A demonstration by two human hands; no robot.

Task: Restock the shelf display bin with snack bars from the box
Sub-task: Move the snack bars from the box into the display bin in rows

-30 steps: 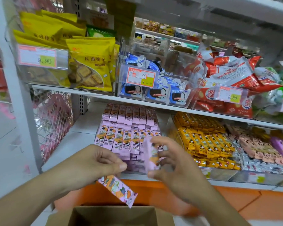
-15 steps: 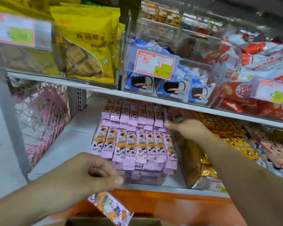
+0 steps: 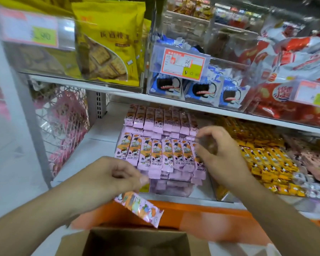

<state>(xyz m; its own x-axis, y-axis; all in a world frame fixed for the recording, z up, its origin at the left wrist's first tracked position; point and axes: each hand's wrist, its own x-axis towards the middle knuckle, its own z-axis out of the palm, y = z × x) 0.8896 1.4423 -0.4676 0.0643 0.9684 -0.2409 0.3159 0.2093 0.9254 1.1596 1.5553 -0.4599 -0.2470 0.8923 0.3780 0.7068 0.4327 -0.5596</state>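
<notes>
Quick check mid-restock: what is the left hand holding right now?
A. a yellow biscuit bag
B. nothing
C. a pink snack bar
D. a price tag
C: the left hand pinches one end of a pink snack bar, which hangs tilted above the open box, while the right hand is empty beside the bin's front row of bars.
</notes>
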